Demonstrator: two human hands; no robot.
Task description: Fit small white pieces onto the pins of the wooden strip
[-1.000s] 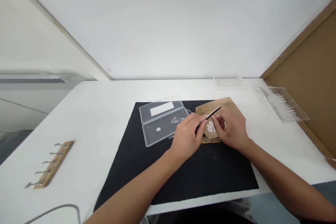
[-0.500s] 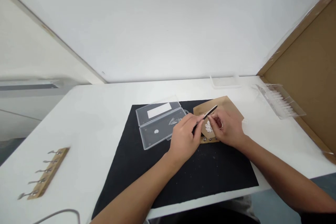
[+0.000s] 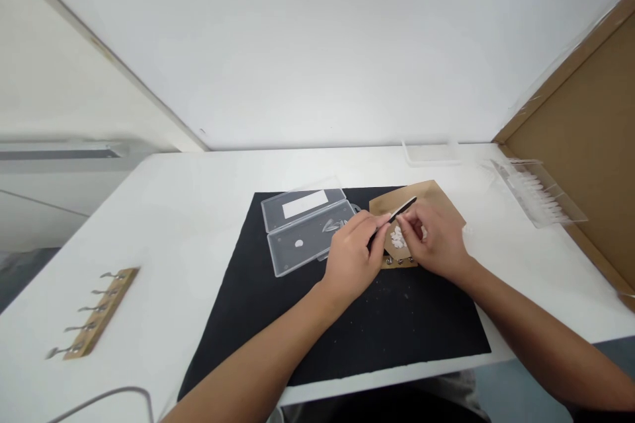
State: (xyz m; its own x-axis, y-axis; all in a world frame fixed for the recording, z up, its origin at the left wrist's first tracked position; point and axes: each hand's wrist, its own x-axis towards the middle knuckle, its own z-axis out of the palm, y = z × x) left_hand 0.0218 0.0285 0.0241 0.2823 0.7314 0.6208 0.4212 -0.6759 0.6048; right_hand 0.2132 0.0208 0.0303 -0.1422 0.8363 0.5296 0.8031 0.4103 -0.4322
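My left hand [image 3: 354, 254] is closed around a thin black nail file [image 3: 407, 206] with a pale edge, which slants up to the right. My right hand [image 3: 436, 238] is pinched close beside the file, its fingertips touching or nearly touching it. Whatever lies between those fingertips is too small to make out. Below the hands, small white pieces [image 3: 397, 238] are heaped on brown paper [image 3: 426, 190]. A wooden strip with metal clips [image 3: 399, 263] shows partly at the paper's near edge. Left of my left hand lies an open clear plastic case [image 3: 292, 258] with a few transparent pieces inside.
A black mat [image 3: 238, 317] covers part of the white table [image 3: 183, 211]. Another wooden strip with several metal clips [image 3: 106, 314] lies at the left. To the right is a clear tray of nail-like tips [image 3: 538, 195], beside a cardboard panel [image 3: 585, 119]. A clear container [image 3: 429, 157] stands behind.
The view has shifted slightly, so everything on the table sits a little further right. Both hands keep nearly the same pose around the file.
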